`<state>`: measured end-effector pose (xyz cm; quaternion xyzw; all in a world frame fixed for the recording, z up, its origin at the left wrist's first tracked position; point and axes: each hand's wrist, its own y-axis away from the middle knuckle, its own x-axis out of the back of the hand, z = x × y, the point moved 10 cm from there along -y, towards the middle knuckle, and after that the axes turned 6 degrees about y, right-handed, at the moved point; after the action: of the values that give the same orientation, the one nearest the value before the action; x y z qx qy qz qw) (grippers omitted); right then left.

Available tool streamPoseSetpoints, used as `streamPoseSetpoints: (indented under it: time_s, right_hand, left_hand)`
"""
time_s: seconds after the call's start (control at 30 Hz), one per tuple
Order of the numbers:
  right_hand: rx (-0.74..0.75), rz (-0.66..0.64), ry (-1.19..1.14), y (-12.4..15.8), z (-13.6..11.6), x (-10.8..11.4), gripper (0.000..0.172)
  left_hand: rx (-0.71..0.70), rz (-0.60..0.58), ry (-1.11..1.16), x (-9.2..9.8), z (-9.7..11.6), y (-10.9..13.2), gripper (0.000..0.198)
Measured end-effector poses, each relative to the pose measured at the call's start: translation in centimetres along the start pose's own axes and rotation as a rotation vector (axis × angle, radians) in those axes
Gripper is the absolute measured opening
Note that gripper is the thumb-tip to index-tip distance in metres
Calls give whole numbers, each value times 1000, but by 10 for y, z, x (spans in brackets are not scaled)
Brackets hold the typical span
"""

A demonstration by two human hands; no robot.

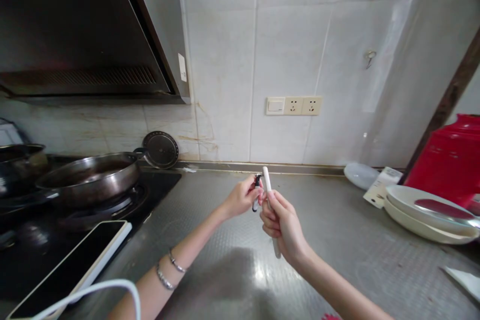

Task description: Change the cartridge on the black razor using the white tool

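Note:
My left hand [243, 197] pinches a small black and silver item [257, 192] between thumb and fingers; it looks like a small peeler or razor head, but its exact kind is unclear. Wrapped round a long, slim white stick [266, 179] is my right hand [281, 220], thumb along its side. The stick stands nearly upright, its top leaning slightly left, and its lower end shows below the fist. The dark item's top is beside the stick's upper part; whether they touch cannot be made out. Both hands are above the grey metal counter [210, 245].
At the left, a steel pan [93, 177] sits on the black stove, with a phone [75, 270] and white cable [112, 284] nearer. A round black disc [161, 150] leans on the wall. At right are stacked plates [423, 210], a small dish [360, 175] and a red container [446, 155].

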<state>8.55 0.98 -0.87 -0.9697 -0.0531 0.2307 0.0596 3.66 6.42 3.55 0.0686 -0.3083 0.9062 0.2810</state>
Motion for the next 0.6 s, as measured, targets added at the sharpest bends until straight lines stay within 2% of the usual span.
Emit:
streamPoseSetpoints:
  time_s: [0.17, 0.37, 0.53, 0.6]
  right_hand:
    - [-68, -29, -19, 7, 16, 0, 33]
    - [6, -3, -14, 6, -1, -1, 34]
    - [-62, -35, -8, 8, 14, -2, 34]
    - [-47, -37, -13, 8, 9, -2, 33]
  left_hand:
    - [71, 19, 2, 2, -7, 0, 7]
    - [18, -11, -22, -1, 2, 0, 9]
    - [61, 31, -34, 4, -1, 0, 7]
    - [53, 20, -48, 3, 0, 0, 7]
